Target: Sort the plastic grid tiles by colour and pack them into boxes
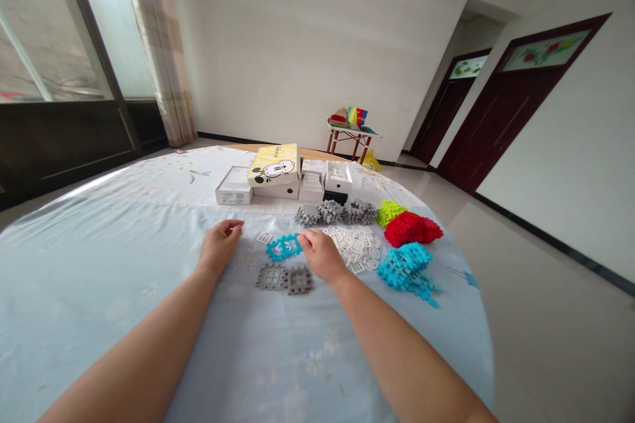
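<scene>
A blue toothed square frame lies on the cloth, its right edge pinched in my right hand. To its left rests my left hand, fingers curled in and apart from the frame; no object shows in them. A small white window-shaped piece is at the frame's upper left. Just below it, two grey toothed squares sit side by side, with window-like insides. Beyond my right hand spreads a heap of white window pieces.
Grey toothed pieces are stacked behind. Piles of green, red and blue pieces stand at the right. Farther back are a yellow cartoon box and white boxes on the round table.
</scene>
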A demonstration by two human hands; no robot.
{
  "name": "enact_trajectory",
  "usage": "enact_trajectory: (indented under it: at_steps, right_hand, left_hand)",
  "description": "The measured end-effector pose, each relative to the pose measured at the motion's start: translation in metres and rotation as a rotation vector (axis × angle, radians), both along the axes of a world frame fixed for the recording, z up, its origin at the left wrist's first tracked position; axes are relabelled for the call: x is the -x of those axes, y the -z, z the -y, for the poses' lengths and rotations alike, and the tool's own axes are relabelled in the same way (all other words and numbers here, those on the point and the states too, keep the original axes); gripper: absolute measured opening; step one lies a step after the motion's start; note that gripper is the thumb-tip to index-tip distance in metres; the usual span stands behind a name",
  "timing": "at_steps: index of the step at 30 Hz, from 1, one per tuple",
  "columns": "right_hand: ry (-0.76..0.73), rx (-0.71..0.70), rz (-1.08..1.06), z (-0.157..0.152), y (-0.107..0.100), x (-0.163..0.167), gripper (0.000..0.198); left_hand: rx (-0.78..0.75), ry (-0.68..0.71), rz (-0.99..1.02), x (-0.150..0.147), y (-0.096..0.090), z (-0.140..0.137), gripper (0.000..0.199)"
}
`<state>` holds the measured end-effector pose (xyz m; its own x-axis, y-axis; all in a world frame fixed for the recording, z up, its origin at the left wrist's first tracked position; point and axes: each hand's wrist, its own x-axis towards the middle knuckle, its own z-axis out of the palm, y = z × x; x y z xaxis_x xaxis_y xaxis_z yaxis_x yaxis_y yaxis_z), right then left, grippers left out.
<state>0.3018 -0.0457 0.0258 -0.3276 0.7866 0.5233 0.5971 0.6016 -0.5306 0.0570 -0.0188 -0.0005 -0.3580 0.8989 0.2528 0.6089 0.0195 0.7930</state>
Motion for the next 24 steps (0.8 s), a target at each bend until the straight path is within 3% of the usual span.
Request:
enact_trajectory:
  at_steps: [3, 11, 18, 24]
  right_hand:
    - [0.098, 0.098, -0.163, -0.018, -0.009, -0.011, 0.024]
    - [0.272, 0.608, -0.76, -0.063, -0.014, -0.022, 0.018]
    - [0.347, 0.709, -0.868, -0.071, -0.007, -0.003, 0.012]
    - [0.352, 0.696, -0.883, -0.075, -0.009, 0.002, 0.014]
  left_hand:
    - [0.005, -0.003, -0.006, 0.0, 0.0, 0.0, 0.034]
    - [0.01, -0.016, -0.025, -0.002, -0.004, 0.0, 0.035]
    - [-0.011, -0.002, -0.024, -0.002, -0.005, 0.001, 0.037]
    - [-0.021, -0.002, -0.013, -0.003, -0.004, 0.001, 0.037]
